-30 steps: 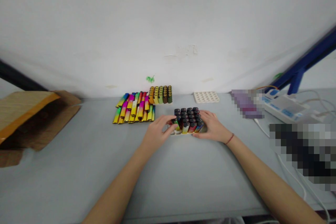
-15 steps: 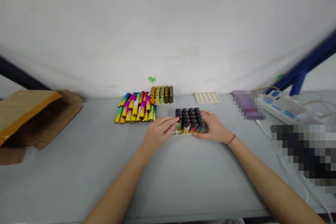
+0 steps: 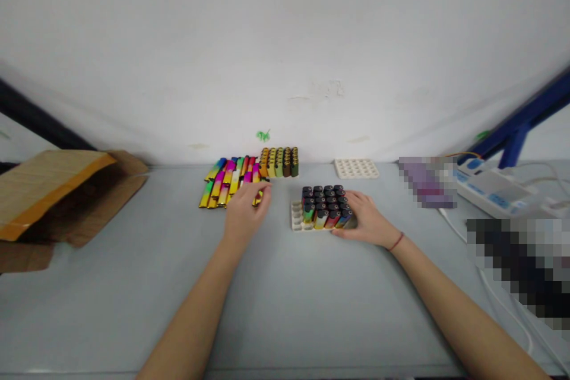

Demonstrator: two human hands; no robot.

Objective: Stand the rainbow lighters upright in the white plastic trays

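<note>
The right hand (image 3: 366, 221) holds the tray (image 3: 296, 218) of lighters (image 3: 330, 202); the left hand (image 3: 244, 208) covers the pile (image 3: 221, 183), its fingers' grip impossible to tell.

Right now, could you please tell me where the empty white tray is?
In the head view, the empty white tray lies right of centre near the wall, beyond the right hand and black-topped lighters.

- Toward the left edge of the table (image 3: 285, 309): a cardboard box (image 3: 57, 184).
- Along the back edge, left to right: a heap of lighters (image 3: 218, 184), a block of upright lighters (image 3: 279, 164), a holed tray (image 3: 356, 168), a power strip (image 3: 499, 187).
- Before the holed tray, leftward: a front tray (image 3: 294, 214) bearing standing lighters (image 3: 327, 205).
- Left hand (image 3: 244, 205): at the heap's right front.
- Right hand (image 3: 367, 219): at the front tray's right end.
</note>
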